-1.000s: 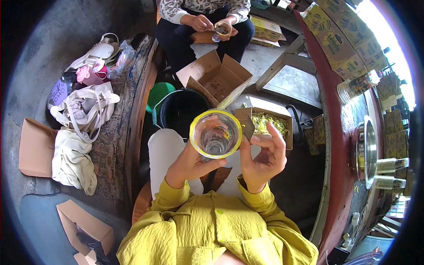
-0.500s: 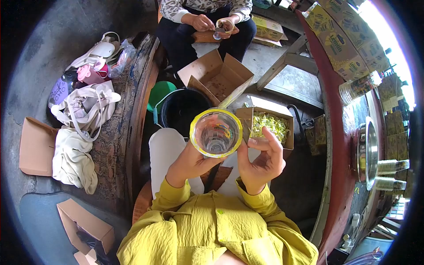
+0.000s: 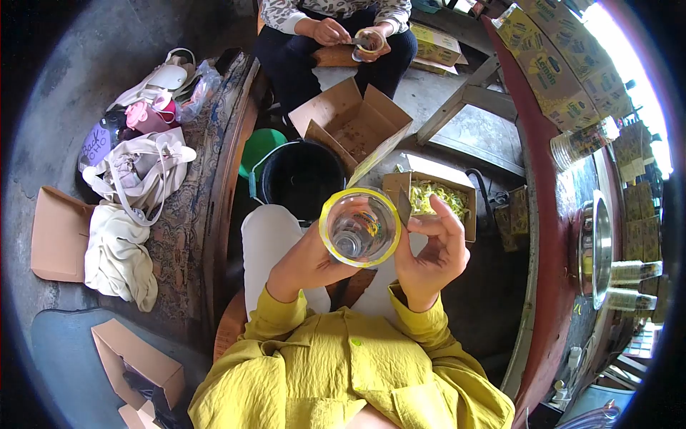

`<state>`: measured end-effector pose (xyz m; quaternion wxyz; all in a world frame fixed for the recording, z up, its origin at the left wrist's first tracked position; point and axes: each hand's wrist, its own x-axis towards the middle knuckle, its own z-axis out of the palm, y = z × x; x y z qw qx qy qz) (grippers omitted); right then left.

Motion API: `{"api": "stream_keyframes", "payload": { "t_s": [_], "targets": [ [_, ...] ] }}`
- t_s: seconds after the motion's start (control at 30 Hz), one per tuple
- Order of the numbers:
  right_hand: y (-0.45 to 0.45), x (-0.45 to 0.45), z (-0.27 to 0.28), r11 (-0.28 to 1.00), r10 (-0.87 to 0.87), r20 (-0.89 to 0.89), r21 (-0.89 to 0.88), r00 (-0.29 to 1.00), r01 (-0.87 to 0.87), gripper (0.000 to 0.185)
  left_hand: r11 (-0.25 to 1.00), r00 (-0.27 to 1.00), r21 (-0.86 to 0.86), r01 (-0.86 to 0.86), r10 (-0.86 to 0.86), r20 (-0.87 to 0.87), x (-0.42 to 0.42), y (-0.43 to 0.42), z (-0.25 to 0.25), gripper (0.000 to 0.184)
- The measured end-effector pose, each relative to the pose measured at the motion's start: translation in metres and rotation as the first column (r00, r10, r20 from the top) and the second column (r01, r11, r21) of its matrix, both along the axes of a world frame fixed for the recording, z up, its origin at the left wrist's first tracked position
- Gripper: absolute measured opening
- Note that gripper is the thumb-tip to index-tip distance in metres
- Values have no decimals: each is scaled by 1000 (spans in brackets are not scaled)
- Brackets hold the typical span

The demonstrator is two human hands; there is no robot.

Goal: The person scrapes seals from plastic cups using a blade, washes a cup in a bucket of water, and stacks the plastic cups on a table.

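Note:
My left hand is wrapped round a clear plastic cup with a yellow rim. The cup's mouth faces up toward me, and coloured print shows through its wall. Just to the right, my right hand pinches a small flat grey blade between thumb and fingers. The blade stands close beside the cup's rim; whether it touches, I cannot tell. Behind my right hand is a cardboard box of yellow-green strips.
A black bucket, a green container and an open cardboard box stand ahead. Opposite sits a person holding a cup and a thin tool. Bags lie at left; lemon-printed cartons and a metal basin stand at right.
The cup has moved slightly right and down, and its tilt has changed. My right hand has shifted slightly right, and the blade shows more clearly.

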<state>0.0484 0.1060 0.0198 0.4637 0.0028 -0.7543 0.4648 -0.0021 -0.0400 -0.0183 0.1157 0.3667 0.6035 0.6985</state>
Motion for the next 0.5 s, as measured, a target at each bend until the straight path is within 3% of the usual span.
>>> {"api": "stream_keyframes", "payload": {
  "t_s": [0.4, 0.5],
  "targets": [
    [4, 3, 6, 994, 91, 49, 60, 995, -94, 46, 998, 999, 48, 28, -30, 41, -3, -1, 9, 66],
    [4, 3, 5, 993, 86, 69, 80, 994, -92, 47, 999, 999, -11, 39, -39, -20, -4, -1, 10, 67]
  ]
}}
